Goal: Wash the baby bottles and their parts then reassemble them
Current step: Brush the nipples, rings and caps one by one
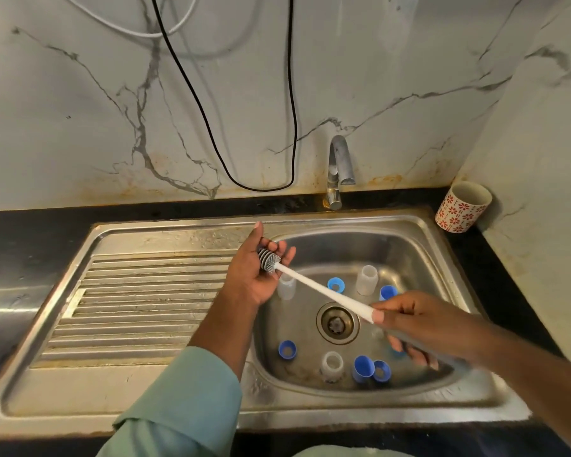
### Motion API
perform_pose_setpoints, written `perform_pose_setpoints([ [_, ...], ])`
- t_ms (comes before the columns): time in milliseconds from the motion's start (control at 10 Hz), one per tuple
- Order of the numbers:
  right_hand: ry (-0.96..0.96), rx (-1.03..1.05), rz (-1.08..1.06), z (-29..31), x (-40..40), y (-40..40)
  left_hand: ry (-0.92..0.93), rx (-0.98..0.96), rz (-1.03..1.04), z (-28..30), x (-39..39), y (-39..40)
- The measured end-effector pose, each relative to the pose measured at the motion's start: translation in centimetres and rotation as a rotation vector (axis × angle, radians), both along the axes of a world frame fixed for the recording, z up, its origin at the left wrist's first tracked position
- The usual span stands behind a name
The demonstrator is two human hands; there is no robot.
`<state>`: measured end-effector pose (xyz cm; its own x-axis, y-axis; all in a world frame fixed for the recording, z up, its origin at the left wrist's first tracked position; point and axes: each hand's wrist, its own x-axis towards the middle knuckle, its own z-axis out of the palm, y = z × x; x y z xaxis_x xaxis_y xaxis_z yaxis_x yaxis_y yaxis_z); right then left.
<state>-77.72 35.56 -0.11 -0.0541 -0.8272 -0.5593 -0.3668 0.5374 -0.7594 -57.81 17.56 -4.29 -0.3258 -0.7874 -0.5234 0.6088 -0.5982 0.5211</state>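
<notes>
While bottle parts sit in the sink, right hand grips brush, left hand cupped loosely under bristles

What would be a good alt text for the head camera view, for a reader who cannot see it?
Over a steel sink, the person's right hand grips the white handle of a bottle brush while the left hand cups its grey head. Clear bottles and blue parts stand in the basin around the drain, below a tap.
</notes>
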Motion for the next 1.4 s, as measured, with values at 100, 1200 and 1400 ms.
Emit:
perform_pose_setpoints([
  [100, 1.034, -0.293, 0.250, -1.2, 0.7, -0.4, -0.073, 0.071, 0.109, 0.1, -0.4, -0.2],
  [1200, -0.234, 0.139, 0.078, -6.1, -7.1, 1.9, 0.029, -0.184, 0.099, -2.4, -3.3, 4.7],
  [1400, 1.238, -0.775, 0.345, -6.7, -6.4, 2.5, -0.122, 0.067, 0.285, -4.7, -3.0, 5.0],
])
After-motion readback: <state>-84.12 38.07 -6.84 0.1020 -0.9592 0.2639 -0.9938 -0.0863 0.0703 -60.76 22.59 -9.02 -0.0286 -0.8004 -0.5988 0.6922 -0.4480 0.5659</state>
